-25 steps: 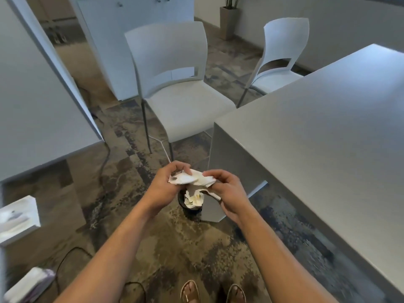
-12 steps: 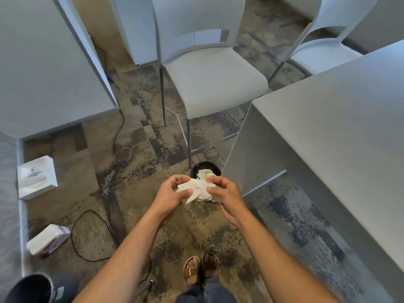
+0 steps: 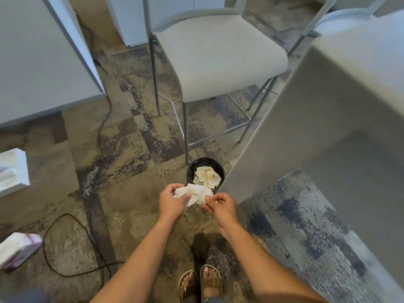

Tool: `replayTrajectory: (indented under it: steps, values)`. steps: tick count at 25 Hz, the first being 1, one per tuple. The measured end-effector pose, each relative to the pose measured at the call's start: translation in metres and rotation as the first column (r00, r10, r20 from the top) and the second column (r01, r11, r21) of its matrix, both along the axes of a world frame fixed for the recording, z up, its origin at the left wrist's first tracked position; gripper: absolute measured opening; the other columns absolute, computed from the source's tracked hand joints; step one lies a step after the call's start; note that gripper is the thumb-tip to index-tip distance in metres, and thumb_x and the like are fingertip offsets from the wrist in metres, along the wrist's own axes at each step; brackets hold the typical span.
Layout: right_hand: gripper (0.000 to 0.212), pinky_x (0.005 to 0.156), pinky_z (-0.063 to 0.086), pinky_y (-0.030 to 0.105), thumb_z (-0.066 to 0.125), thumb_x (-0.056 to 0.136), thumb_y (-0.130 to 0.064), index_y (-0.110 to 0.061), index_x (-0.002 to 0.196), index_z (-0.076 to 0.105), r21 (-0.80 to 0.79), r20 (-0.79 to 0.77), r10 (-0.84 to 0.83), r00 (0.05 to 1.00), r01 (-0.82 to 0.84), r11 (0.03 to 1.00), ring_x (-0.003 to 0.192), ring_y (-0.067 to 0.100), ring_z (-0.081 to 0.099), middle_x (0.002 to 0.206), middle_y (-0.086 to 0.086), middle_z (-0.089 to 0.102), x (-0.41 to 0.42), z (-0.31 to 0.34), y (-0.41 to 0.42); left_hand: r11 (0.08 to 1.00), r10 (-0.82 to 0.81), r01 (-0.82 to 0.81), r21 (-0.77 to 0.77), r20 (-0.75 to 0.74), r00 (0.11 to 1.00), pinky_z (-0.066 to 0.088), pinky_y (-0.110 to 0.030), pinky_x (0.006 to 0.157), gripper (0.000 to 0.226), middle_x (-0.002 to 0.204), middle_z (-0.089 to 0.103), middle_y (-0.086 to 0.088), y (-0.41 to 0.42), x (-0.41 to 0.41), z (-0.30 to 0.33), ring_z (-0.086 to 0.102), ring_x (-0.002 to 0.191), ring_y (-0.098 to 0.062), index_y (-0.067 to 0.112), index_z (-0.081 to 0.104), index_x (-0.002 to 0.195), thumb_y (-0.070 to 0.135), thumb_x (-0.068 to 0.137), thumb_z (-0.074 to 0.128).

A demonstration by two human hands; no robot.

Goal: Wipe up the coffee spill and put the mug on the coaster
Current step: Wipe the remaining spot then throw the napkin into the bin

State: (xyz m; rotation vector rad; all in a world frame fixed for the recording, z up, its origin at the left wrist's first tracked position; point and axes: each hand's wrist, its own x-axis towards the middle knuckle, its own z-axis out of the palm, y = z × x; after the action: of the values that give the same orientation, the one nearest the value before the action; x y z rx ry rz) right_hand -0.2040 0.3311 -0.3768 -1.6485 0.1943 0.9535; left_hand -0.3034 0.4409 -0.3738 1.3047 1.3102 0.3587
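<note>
Above the little black bin (image 3: 189, 171) on the floor, I hold a crumpled white paper towel (image 3: 193, 193) with both hands. My left hand (image 3: 172, 201) is closed on its left side, thumb on top. My right hand (image 3: 220, 205) pinches its right edge with fingertips. My hands are close together, with the towel between them. The towel sits over the near rim of the bin. Inside the bin lie more crumpled paper towels (image 3: 206, 176) with light brown stains. The bin stands just beside the corner of a gray table (image 3: 341, 101) on my right, and near the legs of a white chair (image 3: 218, 53). Another table (image 3: 39, 62) is on my left. A black cable (image 3: 96, 149) runs along the patchy carpet. My feet in sandals (image 3: 200, 283) show at the bottom. I cannot see the mug or the coaster here.
</note>
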Motion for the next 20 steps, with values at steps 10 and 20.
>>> replayTrajectory:
  steps: [10,20]
  values:
    - [0.031,0.097,0.053,0.037,0.064,0.086,0.000,-0.030,0.088,0.068,-0.065,0.139,-0.002,0.990,0.011,0.998,0.106,0.018,0.061,0.118,0.002,0.064,0.050,-0.166,0.063,0.994,-0.036,0.039,-0.098,0.039,0.999,0.059,-0.037,0.077,0.036,0.121,0.062,-0.005,0.060,0.067,-0.183,0.065,0.094,-0.019,0.025,0.056,0.121,0.004,0.091,0.057]
    - [0.060,0.116,0.033,0.044,0.047,0.097,0.000,-0.018,0.151,0.028,-0.113,0.298,0.099,0.949,-0.068,0.991,0.137,0.020,0.037,0.155,0.007,0.033,0.070,-0.224,0.078,0.940,-0.024,0.124,-0.318,0.302,0.953,0.033,-0.037,0.109,0.048,0.157,0.029,0.001,0.076,0.092,-0.247,0.030,0.141,-0.017,0.024,0.028,0.151,0.019,0.104,0.038]
